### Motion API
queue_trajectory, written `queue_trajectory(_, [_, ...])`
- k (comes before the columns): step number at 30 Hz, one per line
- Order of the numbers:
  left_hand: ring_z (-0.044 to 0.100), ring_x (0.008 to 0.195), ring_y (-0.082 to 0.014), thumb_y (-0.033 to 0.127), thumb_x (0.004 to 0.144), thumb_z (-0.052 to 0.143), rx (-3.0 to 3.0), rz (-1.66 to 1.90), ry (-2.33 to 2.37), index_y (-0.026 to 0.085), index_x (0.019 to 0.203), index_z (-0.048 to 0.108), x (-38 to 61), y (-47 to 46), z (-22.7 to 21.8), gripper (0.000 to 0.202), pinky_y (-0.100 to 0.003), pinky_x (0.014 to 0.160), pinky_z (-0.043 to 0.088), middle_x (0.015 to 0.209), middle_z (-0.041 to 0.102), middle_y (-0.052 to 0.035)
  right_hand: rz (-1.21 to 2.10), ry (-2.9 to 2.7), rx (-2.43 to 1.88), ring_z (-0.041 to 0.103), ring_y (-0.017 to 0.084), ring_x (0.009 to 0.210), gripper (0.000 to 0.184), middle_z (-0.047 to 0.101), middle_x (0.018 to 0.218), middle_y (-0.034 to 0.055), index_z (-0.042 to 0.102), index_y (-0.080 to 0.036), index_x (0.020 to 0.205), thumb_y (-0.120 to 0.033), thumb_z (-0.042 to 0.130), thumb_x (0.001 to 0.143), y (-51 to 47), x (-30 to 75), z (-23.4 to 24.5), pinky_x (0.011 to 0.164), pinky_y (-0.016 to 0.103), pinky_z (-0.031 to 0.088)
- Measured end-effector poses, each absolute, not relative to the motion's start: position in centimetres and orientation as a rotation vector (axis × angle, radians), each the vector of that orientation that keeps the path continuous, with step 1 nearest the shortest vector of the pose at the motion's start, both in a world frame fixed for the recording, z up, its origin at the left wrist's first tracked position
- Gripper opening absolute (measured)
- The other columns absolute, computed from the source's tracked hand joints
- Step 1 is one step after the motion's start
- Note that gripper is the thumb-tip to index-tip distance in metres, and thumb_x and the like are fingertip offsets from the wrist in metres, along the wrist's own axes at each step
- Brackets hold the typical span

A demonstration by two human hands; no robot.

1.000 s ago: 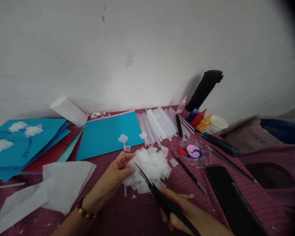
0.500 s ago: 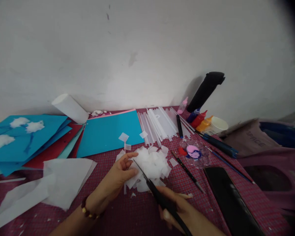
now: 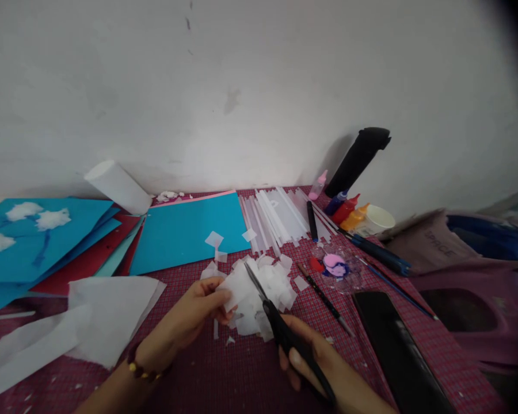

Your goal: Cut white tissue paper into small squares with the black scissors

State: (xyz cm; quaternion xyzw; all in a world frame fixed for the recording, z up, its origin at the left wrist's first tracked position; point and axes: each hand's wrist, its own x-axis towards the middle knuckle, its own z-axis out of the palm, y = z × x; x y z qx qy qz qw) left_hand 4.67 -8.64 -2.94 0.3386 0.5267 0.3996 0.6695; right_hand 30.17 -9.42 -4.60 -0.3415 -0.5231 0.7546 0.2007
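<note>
My right hand (image 3: 313, 356) grips a pair of black-handled scissors (image 3: 280, 328), their blades pointing up and away over a heap of cut white paper pieces (image 3: 280, 282). Between thumb and fingers, my left hand (image 3: 207, 302) pinches a thin white paper piece (image 3: 235, 287) at the heap's left side. The scissor blades lie close to the right edge of that piece; whether they touch it I cannot tell. Larger white paper sheets (image 3: 107, 313) rest to the left of my left forearm.
Behind the heap are a blue sheet (image 3: 190, 233) and white strips (image 3: 280, 215). Painted blue sheets (image 3: 69, 230) are stacked left, by a white roll (image 3: 121, 187). To the right lie a paintbrush (image 3: 326, 299), paint palette (image 3: 336, 267), paint bottles (image 3: 345, 210) and black phone (image 3: 401, 351).
My left hand has drawn slightly left and down, and a white paper piece now shows in its pinch. The scissors have tilted more upright, with their tip shifted up and right.
</note>
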Motion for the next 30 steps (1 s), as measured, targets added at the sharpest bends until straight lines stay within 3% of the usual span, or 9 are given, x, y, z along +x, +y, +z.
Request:
queue_trajectory(3, [0.053,0.054,-0.0093,0.033,0.075,0.067,0.781,1.049,1.248,0.015,0.07,0.063,4.6,-8.4,-3.3,0.02,-0.022,0.054,0.042,0.062,0.061,0.0012,2.121,-1.499,-0.852,0.055,0.016,0.077,0.062,0.059,0.095,0.0046,0.046,-0.024,0.134,-0.063,0.05,0.086,-9.4,31.1,-4.7,0.075,0.031,0.042])
queue_trajectory(5, [0.052,0.056,-0.0092,0.033,0.077,0.066,0.76,1.13,1.312,0.016,0.073,0.064,4.4,-8.2,-3.6,0.018,-0.022,0.056,0.041,0.063,0.06,0.0021,2.151,-1.512,-0.802,0.056,0.016,0.079,0.06,0.06,0.098,0.0054,0.044,-0.026,0.135,-0.063,0.046,0.088,-9.3,31.6,-5.0,0.077,0.033,0.042])
queue_trajectory(9, [0.048,0.055,-0.0083,0.033,0.077,0.066,0.765,1.185,1.384,0.016,0.074,0.064,4.4,-8.0,-3.7,0.018,-0.021,0.055,0.037,0.061,0.056,0.0036,2.209,-1.633,-0.733,0.055,0.015,0.073,0.066,0.058,0.093,0.005,0.039,-0.024,0.141,-0.064,0.045,0.088,-9.0,31.8,-5.0,0.07,0.031,0.042])
queue_trajectory(14, [0.044,0.05,-0.0076,0.029,0.073,0.064,0.824,1.009,1.304,0.016,0.063,0.058,5.0,-8.2,-3.7,0.018,-0.021,0.05,0.035,0.055,0.053,0.0042,2.154,-1.809,-0.74,0.051,0.016,0.067,0.073,0.056,0.084,0.0043,0.047,-0.02,0.134,-0.072,0.045,0.082,-8.7,31.1,-4.3,0.065,0.032,0.041])
queue_trajectory(20, [0.045,0.049,-0.0082,0.027,0.071,0.061,0.826,0.933,1.274,0.016,0.063,0.056,5.7,-8.5,-4.0,0.015,-0.021,0.05,0.037,0.054,0.053,0.0041,2.12,-1.812,-0.746,0.052,0.016,0.066,0.076,0.056,0.083,0.0042,0.043,-0.02,0.136,-0.074,0.042,0.082,-9.0,30.8,-4.6,0.062,0.031,0.041])
queue_trajectory(25, [0.045,0.05,-0.0078,0.025,0.071,0.06,0.849,0.928,1.268,0.016,0.06,0.055,5.9,-8.6,-3.8,0.014,-0.021,0.05,0.037,0.055,0.052,0.0045,2.137,-1.732,-0.761,0.053,0.013,0.063,0.07,0.057,0.083,0.0042,0.044,-0.02,0.135,-0.068,0.044,0.085,-9.5,30.8,-5.2,0.057,0.026,0.039])
queue_trajectory(30, [0.045,0.048,-0.0075,0.026,0.069,0.062,0.821,0.931,1.261,0.016,0.06,0.055,6.1,-8.4,-3.9,0.015,-0.021,0.049,0.037,0.053,0.052,0.0048,2.257,-1.528,-0.875,0.044,0.007,0.048,0.07,0.054,0.074,0.0002,0.042,-0.018,0.137,-0.064,0.05,0.085,-9.9,30.7,-5.3,0.045,0.02,0.031])
